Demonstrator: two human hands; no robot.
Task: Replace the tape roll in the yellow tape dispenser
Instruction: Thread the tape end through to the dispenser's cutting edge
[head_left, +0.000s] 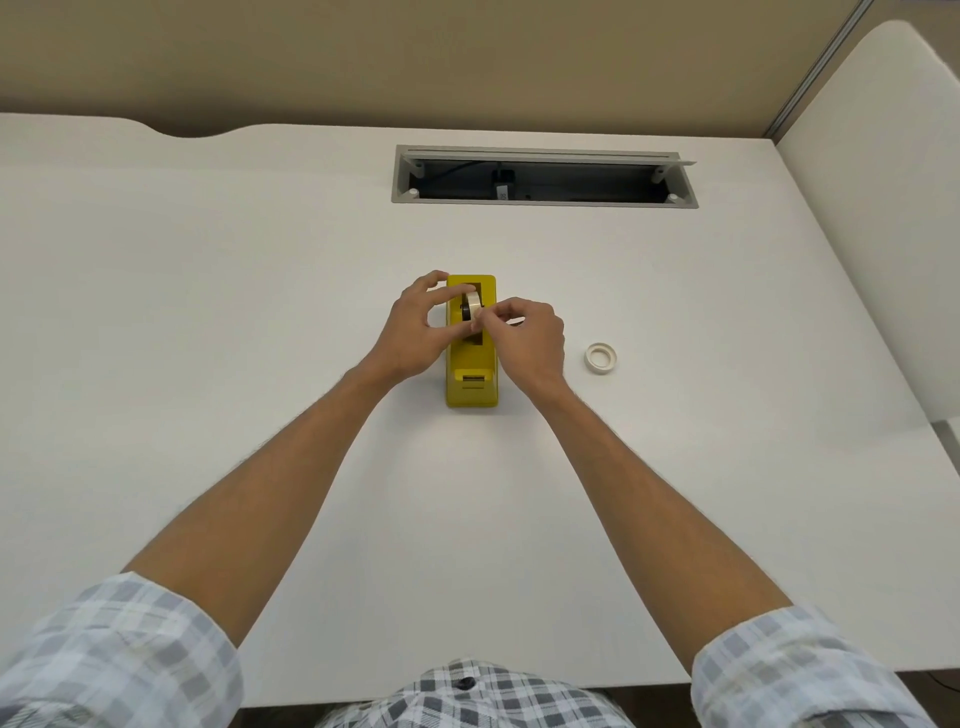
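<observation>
A yellow tape dispenser (471, 374) stands in the middle of the white desk (208, 312), its cutter end toward me. A pale tape roll (472, 303) on a dark hub sits upright in its slot. My left hand (415, 332) reaches in from the left, thumb and fingers pinching the roll. My right hand (524, 338) comes from the right, its fingertips pinched at the roll's near edge, seemingly on the tape end. A second, white tape roll (601, 357) lies flat on the desk to the right of the dispenser.
An open cable tray (543, 179) with dark wiring is recessed in the desk at the back. A white partition panel (883, 234) rises along the right side. The desk's front edge runs just above my checked shirt.
</observation>
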